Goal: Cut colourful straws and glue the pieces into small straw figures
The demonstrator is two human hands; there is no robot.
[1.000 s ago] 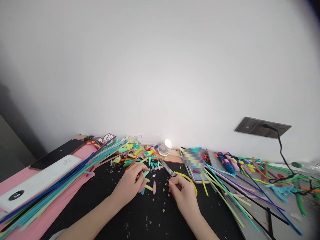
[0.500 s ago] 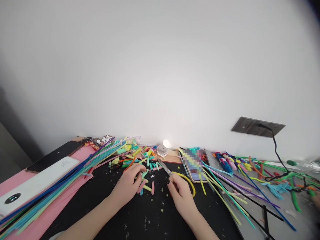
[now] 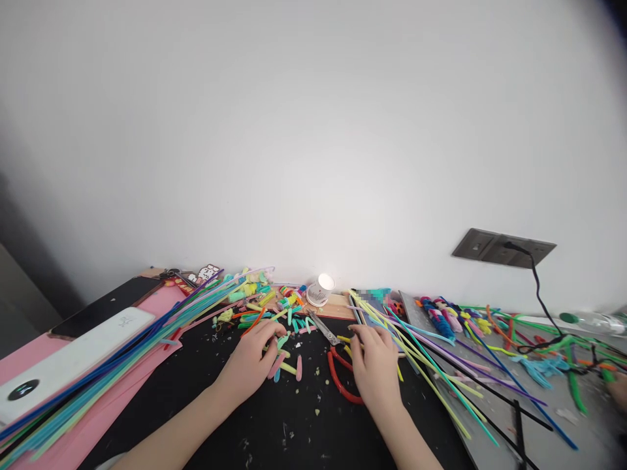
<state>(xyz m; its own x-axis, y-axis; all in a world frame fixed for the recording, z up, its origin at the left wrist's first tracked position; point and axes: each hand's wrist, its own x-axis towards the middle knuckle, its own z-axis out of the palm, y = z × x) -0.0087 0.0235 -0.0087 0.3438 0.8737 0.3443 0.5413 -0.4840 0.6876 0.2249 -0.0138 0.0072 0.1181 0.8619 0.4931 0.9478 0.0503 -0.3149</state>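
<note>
My left hand (image 3: 251, 356) is palm down over the black table mat, its fingers curled together above short cut pipe cleaner pieces (image 3: 289, 367) in pink, green and blue. Whatever its fingertips may hold is hidden. My right hand (image 3: 378, 359) lies with fingers stretched forward and empty as far as I can see, over a yellow pipe cleaner (image 3: 345, 341) that is mostly covered by it. Just left of that hand, scissors with red handles (image 3: 340, 385) lie on the mat, blades towards the white paper cup (image 3: 321, 290).
Long pipe cleaners (image 3: 147, 352) lie on pink paper at left, beside a white device (image 3: 73, 359). More long ones (image 3: 435, 365) cross a phone at right. Finished pipe cleaner figures (image 3: 438, 316) and a plastic bottle (image 3: 595, 323) stand farther right. A socket (image 3: 504, 248) with a plugged cord is on the wall.
My right hand has let go of the scissors, which now lie on the mat, and has moved right over the yellow pipe cleaner. My left hand has hardly moved.
</note>
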